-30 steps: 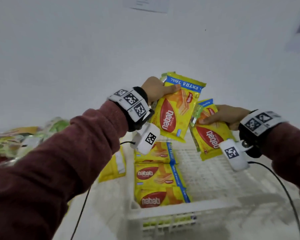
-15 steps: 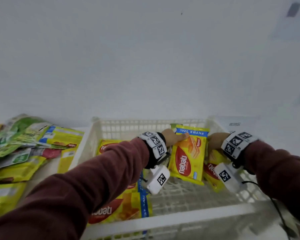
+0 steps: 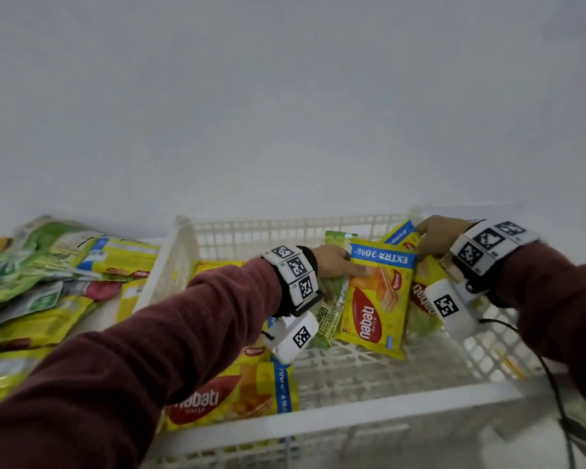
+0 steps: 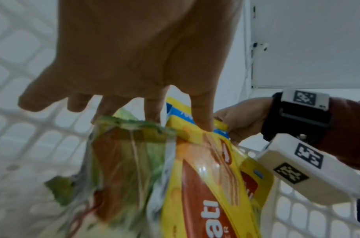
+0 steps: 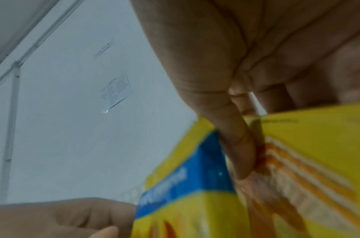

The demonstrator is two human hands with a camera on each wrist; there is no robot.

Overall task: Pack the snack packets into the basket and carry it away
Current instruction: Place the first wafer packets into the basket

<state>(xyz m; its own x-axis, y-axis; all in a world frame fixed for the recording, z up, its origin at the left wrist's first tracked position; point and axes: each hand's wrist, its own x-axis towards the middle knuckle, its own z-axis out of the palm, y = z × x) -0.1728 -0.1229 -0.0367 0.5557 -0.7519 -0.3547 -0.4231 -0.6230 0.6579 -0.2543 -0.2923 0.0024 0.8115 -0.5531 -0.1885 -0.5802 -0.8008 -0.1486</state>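
Observation:
Both hands are down inside the white basket (image 3: 352,418). My left hand (image 3: 344,265) pinches the top edge of a yellow Nabati wafer packet (image 3: 376,306) together with a green packet (image 3: 330,292); the left wrist view shows its fingers (image 4: 203,117) over both, the yellow packet (image 4: 205,185) beside the green one (image 4: 123,161). My right hand (image 3: 430,235) grips a second yellow packet (image 3: 423,292) at the basket's far right corner, its thumb (image 5: 240,153) pressed on that packet (image 5: 317,145). The packets stand tilted on the basket floor.
More yellow Nabati packets (image 3: 224,397) lie flat along the basket's left side. A heap of green and yellow packets (image 3: 48,282) lies on the surface left of the basket. A white wall rises just behind. A black cable (image 3: 555,384) trails from my right wrist.
Both hands have come down with their packets from above the basket into it. The right hand has moved to the far right corner, and the packets now rest on the basket floor.

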